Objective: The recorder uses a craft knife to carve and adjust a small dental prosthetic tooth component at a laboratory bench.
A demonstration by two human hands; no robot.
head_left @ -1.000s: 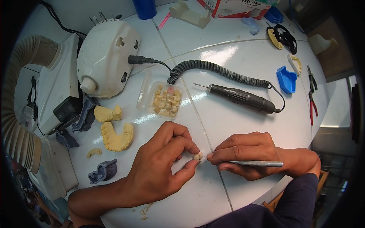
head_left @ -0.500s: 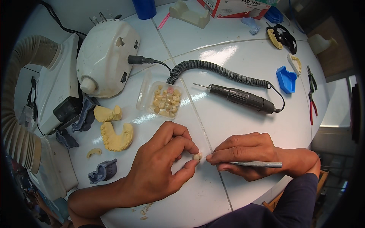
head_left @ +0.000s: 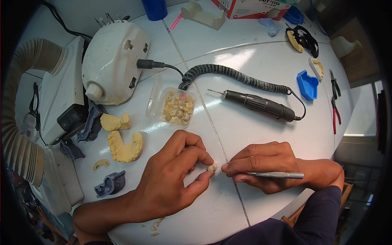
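Observation:
Between thumb and forefinger, my left hand (head_left: pixel 175 175) pinches a small cream-coloured artificial tooth (head_left: pixel 212 168). My right hand (head_left: pixel 263 165) is closed pen-fashion round a slim silver hand tool (head_left: pixel 281 175), whose thin tip points left and reaches the tooth's right side. Whether the tip touches it I cannot tell. Beyond my left hand stands an open clear plastic box (head_left: pixel 178 108) of similar teeth. Left of that hand lie a yellow horseshoe-shaped dental cast (head_left: pixel 124 147) and a smaller yellow cast piece (head_left: pixel 115 121).
A black rotary handpiece (head_left: pixel 259 105) lies beyond my right hand, its coiled cord running to a white control unit (head_left: pixel 114 61). Grey impression pieces (head_left: pixel 110 184) sit at the left. A blue mould (head_left: pixel 307 85) and red-handled pliers (head_left: pixel 336 116) lie at the right.

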